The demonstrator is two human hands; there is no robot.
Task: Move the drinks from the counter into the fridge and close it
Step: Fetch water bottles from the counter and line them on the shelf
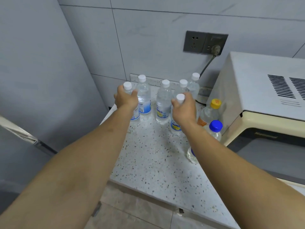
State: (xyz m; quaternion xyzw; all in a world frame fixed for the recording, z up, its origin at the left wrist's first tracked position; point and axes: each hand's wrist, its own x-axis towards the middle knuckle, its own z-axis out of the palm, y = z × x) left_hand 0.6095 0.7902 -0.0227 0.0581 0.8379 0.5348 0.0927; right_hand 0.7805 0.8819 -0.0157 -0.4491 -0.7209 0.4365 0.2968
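Several clear plastic drink bottles stand on the speckled counter (153,156). My left hand (125,98) is wrapped around the neck of a white-capped bottle (127,85) at the counter's left edge. My right hand (184,107) grips the neck of another white-capped bottle with a yellow label (175,127). Between and behind my hands stand more white-capped bottles (163,103). A yellow-capped bottle (209,111) and a blue-capped bottle (215,129) stand at the right, partly hidden by my right forearm. The grey fridge (41,76) rises at the left, its door edge (24,134) swung toward me.
A cream microwave (264,100) fills the right side of the counter, plugged into a dark wall socket (204,42) on the tiled wall. The counter's front edge drops to a tiled floor (132,212) below.
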